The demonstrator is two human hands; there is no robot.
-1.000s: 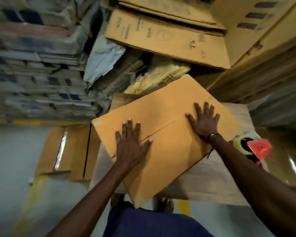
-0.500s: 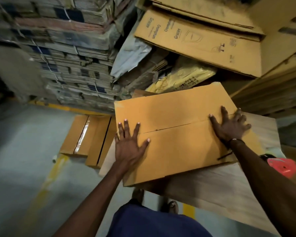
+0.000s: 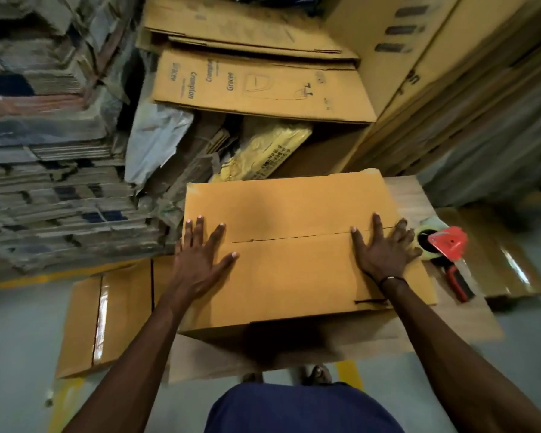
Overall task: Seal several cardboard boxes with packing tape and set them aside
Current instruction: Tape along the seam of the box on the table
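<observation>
Cardboard box [image 3: 294,267] lies on a wooden table [image 3: 444,323], directly in front of the person, with its top flaps folded shut and meeting along a centre seam. The seam and the long axis of the box run left to right across the view; the short axis points away from the person. No tape is visible on the seam.

Left hand [image 3: 197,260] rests flat on the left end of the box top, palm down, fingers spread and extended, fingertips reaching across the seam line. It grasps nothing; it presses on the flaps only. Right hand [image 3: 385,251] rests flat on the right end of the box top in the same manner, fingers spread over the seam, nothing enclosed. The box therefore lies beneath both palms, spanning the gap between them.

Tape dispenser [image 3: 444,254], red with a roll of tape fitted, lies on the table just beside the right end of the box, near the right hand but apart from it.

On the floor to the left, a taped box [image 3: 106,314] lies near the table. Beyond the table, flattened printed cartons [image 3: 256,82] are stacked, with bundled flat stock [image 3: 50,182] at the far left.
</observation>
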